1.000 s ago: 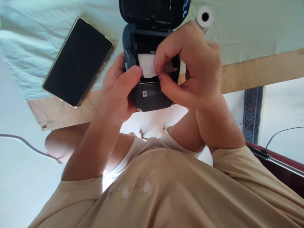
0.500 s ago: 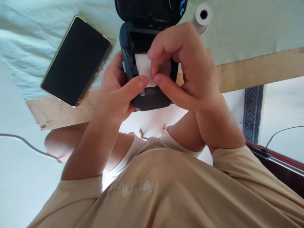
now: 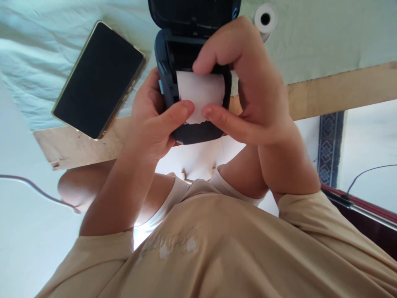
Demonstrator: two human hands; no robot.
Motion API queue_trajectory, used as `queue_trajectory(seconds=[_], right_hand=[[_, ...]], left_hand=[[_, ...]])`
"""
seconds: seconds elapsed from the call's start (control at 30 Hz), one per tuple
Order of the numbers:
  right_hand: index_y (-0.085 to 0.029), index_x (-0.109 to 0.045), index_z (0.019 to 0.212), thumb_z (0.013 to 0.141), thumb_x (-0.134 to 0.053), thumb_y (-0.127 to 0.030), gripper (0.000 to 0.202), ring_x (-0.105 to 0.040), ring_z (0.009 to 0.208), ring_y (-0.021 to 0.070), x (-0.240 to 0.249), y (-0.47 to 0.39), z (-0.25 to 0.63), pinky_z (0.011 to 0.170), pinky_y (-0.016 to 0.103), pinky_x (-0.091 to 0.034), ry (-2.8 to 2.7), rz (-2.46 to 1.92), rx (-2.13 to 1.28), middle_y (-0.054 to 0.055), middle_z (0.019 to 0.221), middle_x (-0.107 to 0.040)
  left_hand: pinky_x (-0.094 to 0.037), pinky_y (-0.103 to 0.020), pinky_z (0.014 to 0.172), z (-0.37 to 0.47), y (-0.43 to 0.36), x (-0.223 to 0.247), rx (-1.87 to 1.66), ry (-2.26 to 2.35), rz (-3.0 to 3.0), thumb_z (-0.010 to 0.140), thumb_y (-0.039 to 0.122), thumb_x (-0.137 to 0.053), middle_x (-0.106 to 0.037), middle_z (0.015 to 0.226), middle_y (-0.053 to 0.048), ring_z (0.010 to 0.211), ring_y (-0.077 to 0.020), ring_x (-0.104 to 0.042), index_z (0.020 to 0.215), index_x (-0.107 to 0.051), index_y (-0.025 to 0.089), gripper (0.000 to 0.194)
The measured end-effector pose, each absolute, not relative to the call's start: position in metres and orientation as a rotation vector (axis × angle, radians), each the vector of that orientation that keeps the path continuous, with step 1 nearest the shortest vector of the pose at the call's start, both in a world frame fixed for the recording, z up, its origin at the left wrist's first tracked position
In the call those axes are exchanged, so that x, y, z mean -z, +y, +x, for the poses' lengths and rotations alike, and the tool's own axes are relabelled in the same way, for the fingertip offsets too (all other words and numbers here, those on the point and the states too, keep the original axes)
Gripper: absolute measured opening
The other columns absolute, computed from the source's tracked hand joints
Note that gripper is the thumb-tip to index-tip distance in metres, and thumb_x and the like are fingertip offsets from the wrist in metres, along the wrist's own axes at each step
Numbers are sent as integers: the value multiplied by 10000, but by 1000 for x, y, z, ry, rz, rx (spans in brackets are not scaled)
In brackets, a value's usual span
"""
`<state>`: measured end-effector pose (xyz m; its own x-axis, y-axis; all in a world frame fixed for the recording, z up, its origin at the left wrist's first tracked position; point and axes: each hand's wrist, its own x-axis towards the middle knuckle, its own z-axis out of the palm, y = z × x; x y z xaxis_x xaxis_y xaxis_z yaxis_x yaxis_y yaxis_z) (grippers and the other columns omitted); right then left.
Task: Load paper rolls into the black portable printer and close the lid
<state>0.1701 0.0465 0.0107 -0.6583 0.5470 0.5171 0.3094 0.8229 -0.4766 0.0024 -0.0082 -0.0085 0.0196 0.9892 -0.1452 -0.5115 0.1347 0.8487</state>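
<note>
Left hand (image 3: 151, 120), right hand (image 3: 248, 82) pinch paper strip (image 3: 200, 93) over open printer (image 3: 192, 62); phone (image 3: 97, 80), spare roll (image 3: 265, 18) beside.

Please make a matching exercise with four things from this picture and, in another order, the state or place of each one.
1. phone
2. printer lid
3. paper strip
4. spare paper roll

a. lies on the cloth beyond the right hand
b. open
c. pressed under both thumbs
d. screen dark, beside the left hand

Pairs: 1-d, 2-b, 3-c, 4-a

cloth-covered table (image 3: 325, 37): phone (image 3: 98, 78), printer (image 3: 173, 58), paper roll (image 3: 265, 19).
</note>
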Motion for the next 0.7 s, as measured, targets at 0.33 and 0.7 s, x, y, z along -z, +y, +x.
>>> queue_trajectory(seconds=[0.33, 0.7], right_hand=[[-178, -518, 1118, 950, -135, -650, 631, -508, 1324, 137, -20, 41, 160, 1181, 365, -472, -2340, -804, -683, 44, 1029, -546], [-208, -534, 1106, 950, -402, -545, 395, -521, 1052, 87, -15, 41, 172, 974, 285, -445, -2340, -769, -390, -25, 1004, -588]], left_hand=[[-627, -332, 690, -2, -6, 16, -1303, 867, 784, 616, 236, -866, -693, 887, -11, 721, -120, -685, 1119, -567, 146, 592], [-565, -192, 594, 1, -7, 6, -1313, 846, 686, 665, 217, -857, -685, 836, 24, 690, -75, -669, 1010, -572, 138, 454]])
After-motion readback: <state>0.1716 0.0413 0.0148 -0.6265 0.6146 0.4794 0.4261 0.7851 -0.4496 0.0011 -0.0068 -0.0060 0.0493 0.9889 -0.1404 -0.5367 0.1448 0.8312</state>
